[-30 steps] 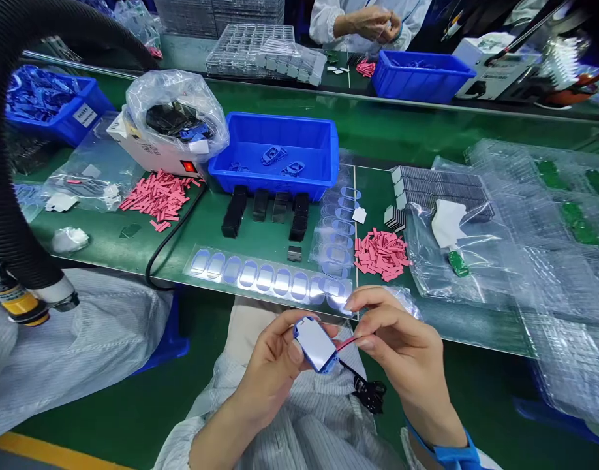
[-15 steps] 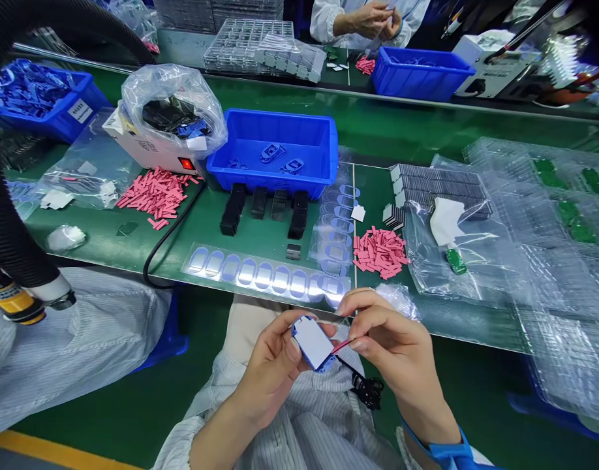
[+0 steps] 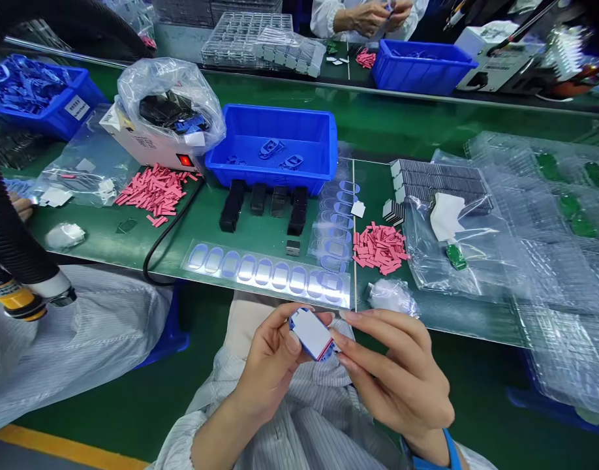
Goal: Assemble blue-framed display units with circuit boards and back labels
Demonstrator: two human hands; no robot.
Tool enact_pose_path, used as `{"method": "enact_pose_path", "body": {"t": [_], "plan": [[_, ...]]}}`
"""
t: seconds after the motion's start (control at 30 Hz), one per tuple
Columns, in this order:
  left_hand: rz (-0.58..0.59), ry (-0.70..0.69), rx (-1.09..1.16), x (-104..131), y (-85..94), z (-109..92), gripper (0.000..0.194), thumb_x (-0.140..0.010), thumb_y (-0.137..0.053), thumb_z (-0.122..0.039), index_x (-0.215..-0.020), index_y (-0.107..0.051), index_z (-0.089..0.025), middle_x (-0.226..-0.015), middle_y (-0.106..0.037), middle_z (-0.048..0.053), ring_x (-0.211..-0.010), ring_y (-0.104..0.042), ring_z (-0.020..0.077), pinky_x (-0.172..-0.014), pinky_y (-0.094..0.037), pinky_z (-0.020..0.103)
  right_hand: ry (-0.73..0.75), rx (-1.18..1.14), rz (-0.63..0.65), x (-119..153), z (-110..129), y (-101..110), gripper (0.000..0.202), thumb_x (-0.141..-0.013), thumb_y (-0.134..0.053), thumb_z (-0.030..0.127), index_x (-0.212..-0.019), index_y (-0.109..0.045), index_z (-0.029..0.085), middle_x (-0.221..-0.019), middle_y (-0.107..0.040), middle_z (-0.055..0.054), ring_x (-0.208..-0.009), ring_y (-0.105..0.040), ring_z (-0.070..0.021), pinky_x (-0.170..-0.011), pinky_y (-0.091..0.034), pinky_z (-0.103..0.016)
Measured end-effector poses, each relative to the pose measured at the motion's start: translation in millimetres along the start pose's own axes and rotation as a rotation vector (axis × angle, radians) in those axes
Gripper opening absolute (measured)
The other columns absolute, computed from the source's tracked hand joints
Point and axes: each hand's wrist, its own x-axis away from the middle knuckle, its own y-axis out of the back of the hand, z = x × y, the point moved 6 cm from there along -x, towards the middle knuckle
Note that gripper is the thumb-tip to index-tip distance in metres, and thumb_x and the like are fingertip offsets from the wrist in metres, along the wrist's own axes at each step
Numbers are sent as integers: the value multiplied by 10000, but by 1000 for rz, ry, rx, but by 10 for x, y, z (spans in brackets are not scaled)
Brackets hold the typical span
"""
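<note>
Between my hands is a small blue casing (image 3: 311, 334) with a white rectangular face and a thin red strip along its lower right edge. My left hand (image 3: 270, 365) is closed round its left side, thumb on the near edge. The fingertips of my right hand (image 3: 397, 369) touch the casing's right end, by the red strip; nothing else shows in them. Beyond the hands, at the table's near edge, lies a clear sheet of oval stickers (image 3: 264, 271). A pile of pink strips (image 3: 380, 248) sits to its right.
A blue bin (image 3: 275, 173) with a few blue frames stands mid-table, black stacks before it. Left are a bagged box (image 3: 147, 147) and a black hose (image 3: 10, 228). Clear trays (image 3: 564, 313) fill the right. Other people's hands show across the table (image 3: 372, 18) and at the far left (image 3: 20, 205).
The red strip, earlier sticking out between my right fingers and the casing, now lies along the casing's edge. My right fingers have moved onto that end. Another person's hand has appeared at the far left.
</note>
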Motion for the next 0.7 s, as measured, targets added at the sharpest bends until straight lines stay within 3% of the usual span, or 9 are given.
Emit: {"method": "enact_pose_path", "body": {"t": [0.13,0.23,0.37,0.7], "plan": [[-2,-68,9,-8,-6,9,280,-714,-749,-360,-968,-714,-247,-981,-775,20,-843,-706,103,-734,-526,143,16,2,-17,64,32,-19,265,-773,-595,30,-1010,-668,124,-1101,-627,-97,-977,-546,-248,-746,-487,-381],[4,-138,-7,-17,-12,0,277,-716,-750,-346,-978,-705,-264,-980,-775,-2,-827,-704,87,-747,-520,141,-178,-186,-77,105,-64,-66,280,-814,-571,65,-1051,-661,185,-1104,-630,-74,-968,-566,-231,-779,-481,-396],[11,-183,-59,-17,-10,-26,264,-715,-752,-339,-967,-698,-282,-988,-772,-22,-867,-697,90,-756,-496,134,-420,-384,-166,155,-174,-148,260,-864,-602,255,-1121,-641,240,-1108,-634,-70,-1009,-569,-248,-834,-467,-436],[-154,-220,-107,-54,16,-16,317,-634,-795,-398,-905,-693,-269,-788,-757,-28,-704,-655,108,-674,-494,177,-453,-470,-194,70,-203,-220,271,-818,-680,284,-1089,-664,271,-1030,-677,-72,-956,-607,-256,-813,-474,-453]]}}
